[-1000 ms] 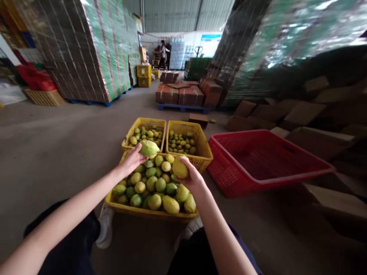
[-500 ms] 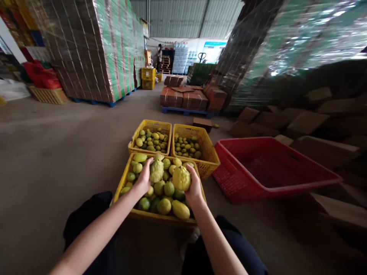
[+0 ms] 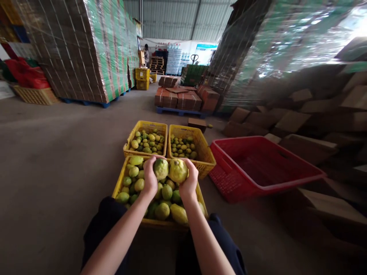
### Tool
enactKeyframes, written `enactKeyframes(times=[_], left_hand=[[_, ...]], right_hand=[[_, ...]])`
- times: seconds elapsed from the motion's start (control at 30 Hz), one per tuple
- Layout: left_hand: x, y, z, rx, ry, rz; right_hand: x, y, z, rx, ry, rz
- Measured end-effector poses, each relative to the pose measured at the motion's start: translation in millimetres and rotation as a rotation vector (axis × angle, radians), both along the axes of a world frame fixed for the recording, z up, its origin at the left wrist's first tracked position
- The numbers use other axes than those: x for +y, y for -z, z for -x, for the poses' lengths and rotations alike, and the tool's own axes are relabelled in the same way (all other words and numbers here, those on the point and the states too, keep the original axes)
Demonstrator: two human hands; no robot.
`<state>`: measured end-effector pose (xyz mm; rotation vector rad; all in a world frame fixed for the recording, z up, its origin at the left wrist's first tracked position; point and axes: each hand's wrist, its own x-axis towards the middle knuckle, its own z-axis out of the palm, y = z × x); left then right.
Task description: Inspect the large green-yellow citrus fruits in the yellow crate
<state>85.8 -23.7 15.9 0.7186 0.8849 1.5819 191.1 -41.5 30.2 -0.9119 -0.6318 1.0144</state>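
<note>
My left hand (image 3: pixel 150 176) is closed around a bumpy green fruit (image 3: pixel 160 168). My right hand (image 3: pixel 189 181) grips a larger yellow-green fruit (image 3: pixel 177 170). Both fruits are held side by side, almost touching, above the near yellow crate (image 3: pixel 119 182), which is heaped with several green and yellow fruits (image 3: pixel 162 211). My knees in dark trousers frame the crate's near side.
Two more yellow crates (image 3: pixel 147 126) (image 3: pixel 204 145) with smaller fruits stand just beyond. A tilted red crate (image 3: pixel 259 186) lies to the right. Cardboard boxes (image 3: pixel 301 114) pile up on the right; wrapped pallet stacks (image 3: pixel 86 46) rise left and right. A person (image 3: pixel 146 53) stands far back.
My left hand came back from the far left crate with its green fruit. Both hands drew together, so the two fruits now sit side by side above the near crate.
</note>
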Motion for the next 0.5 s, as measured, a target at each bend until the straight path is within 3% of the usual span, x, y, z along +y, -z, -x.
enactKeyframes(times=[0.1, 0.2, 0.5], left_hand=[[-1.3, -6.2, 3.3, 0.064, -0.099, -0.206], [-0.5, -8.7, 9.4, 0.084, -0.089, -0.293], [-5.2, -15.1, 23.2, 0.141, -0.107, -0.305]], right_hand=[[-4.3, -6.8, 6.6, -0.189, 0.116, -0.136], [-4.9, -10.3, 12.2, -0.235, 0.108, -0.182], [5.5, 0.8, 22.8, -0.175, 0.038, -0.221]])
